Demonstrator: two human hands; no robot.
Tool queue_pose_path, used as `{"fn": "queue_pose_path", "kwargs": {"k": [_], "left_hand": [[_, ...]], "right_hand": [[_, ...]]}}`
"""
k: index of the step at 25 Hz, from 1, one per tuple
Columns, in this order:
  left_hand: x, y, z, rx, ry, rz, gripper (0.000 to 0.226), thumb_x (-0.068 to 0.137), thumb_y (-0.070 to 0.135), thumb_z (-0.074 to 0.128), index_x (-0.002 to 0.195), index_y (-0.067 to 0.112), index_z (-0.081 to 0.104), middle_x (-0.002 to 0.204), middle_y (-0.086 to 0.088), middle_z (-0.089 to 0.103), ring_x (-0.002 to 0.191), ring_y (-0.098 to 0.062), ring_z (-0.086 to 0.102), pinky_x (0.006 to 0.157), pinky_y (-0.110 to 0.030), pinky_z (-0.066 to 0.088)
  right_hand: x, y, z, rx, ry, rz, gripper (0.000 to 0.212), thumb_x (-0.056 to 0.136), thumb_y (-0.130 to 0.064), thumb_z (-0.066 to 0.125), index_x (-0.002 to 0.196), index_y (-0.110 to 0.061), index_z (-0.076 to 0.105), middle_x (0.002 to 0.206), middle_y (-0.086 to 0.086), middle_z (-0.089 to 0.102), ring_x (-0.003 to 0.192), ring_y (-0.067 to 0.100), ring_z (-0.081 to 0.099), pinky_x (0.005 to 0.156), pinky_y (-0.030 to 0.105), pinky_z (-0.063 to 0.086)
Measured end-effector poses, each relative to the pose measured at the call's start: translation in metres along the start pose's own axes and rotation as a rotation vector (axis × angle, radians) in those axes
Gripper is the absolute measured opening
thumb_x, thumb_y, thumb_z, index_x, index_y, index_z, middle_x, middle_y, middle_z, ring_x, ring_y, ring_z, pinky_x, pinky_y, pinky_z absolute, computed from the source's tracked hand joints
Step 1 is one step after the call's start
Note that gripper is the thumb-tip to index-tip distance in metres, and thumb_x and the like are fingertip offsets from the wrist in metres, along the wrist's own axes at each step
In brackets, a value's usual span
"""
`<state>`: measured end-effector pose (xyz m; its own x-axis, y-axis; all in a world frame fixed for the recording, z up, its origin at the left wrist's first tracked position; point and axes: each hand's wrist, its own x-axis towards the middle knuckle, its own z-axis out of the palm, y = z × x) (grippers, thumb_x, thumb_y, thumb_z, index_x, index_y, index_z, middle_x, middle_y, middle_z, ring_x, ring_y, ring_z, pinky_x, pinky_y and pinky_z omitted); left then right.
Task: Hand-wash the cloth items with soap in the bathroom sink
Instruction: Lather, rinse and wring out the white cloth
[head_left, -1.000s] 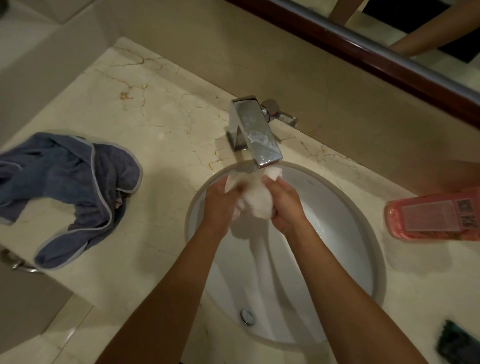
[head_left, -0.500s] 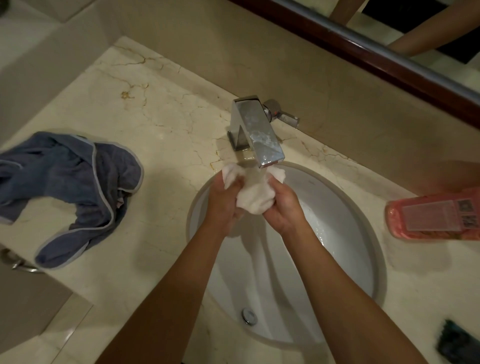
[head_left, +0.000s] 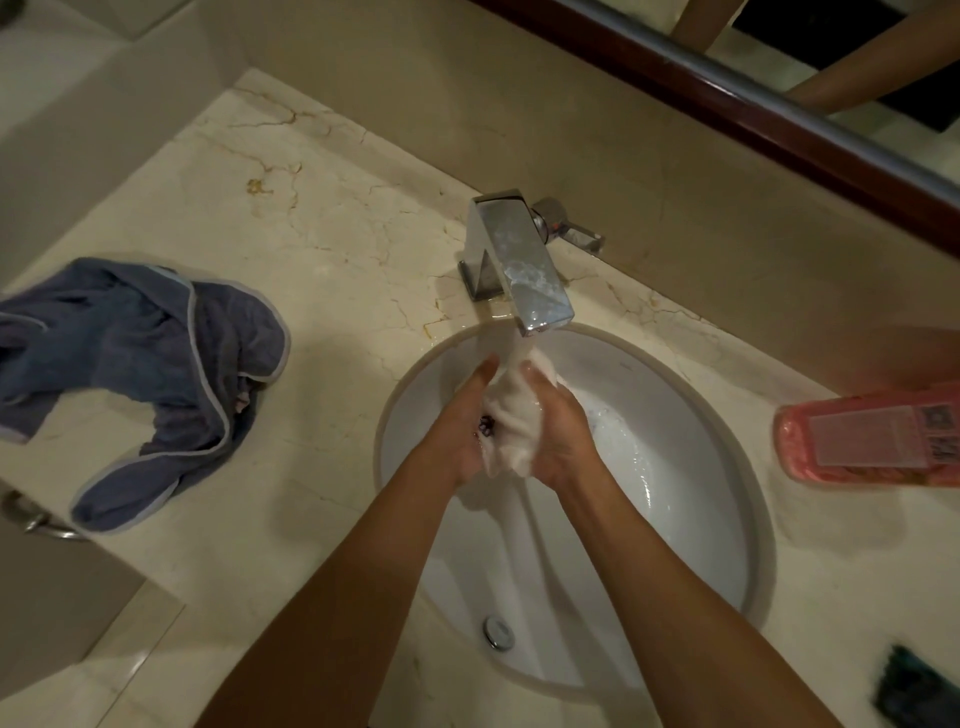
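Marble counter (head_left: 332, 270) all around us, faucet (head_left: 519, 265) running into the sink (head_left: 701, 467). We've got the white cloth (head_left: 511, 415) bunched over the basin under the stream, left hand (head_left: 457, 426) and right hand (head_left: 563, 426) both gripping it. It's soaked, soft and probably slippery with suds, so grab the thick wad, not the edges. Something dark at our left palm, can't make it out. Blue cloth (head_left: 140, 374) waits on the counter.

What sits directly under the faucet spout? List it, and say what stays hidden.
Under the faucet spout, a white cloth is held between the left hand and right hand, above the sink basin. The hands cover much of the cloth.
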<state>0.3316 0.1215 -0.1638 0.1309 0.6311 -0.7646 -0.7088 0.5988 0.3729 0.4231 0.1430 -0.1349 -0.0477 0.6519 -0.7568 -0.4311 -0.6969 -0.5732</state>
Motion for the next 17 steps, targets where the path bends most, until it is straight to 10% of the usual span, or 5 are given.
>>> {"fn": "queue_pose_path", "kwargs": {"k": [7, 17], "left_hand": [[0.01, 0.009, -0.003, 0.022, 0.067, 0.107, 0.061, 0.079, 0.027, 0.081, 0.128, -0.006, 0.063, 0.131, -0.025, 0.064, 0.119, -0.035, 0.064, 0.112, -0.05, 0.045], [-0.021, 0.023, -0.007, -0.035, -0.18, 0.315, 0.06, 0.088, -0.001, 0.058, 0.148, 0.001, 0.045, 0.131, -0.022, 0.063, 0.11, -0.028, 0.068, 0.087, -0.035, 0.059]], "right_hand": [[0.002, -0.025, -0.039, -0.201, -0.216, 0.121, 0.052, 0.104, -0.049, 0.038, 0.12, -0.01, 0.069, 0.117, 0.012, 0.074, 0.106, 0.022, 0.07, 0.095, 0.033, 0.052], [0.01, -0.034, -0.035, -0.002, -0.288, 0.091, 0.054, 0.091, -0.02, 0.059, 0.137, 0.006, 0.053, 0.132, 0.028, 0.061, 0.116, 0.036, 0.064, 0.095, 0.041, 0.056]]}}
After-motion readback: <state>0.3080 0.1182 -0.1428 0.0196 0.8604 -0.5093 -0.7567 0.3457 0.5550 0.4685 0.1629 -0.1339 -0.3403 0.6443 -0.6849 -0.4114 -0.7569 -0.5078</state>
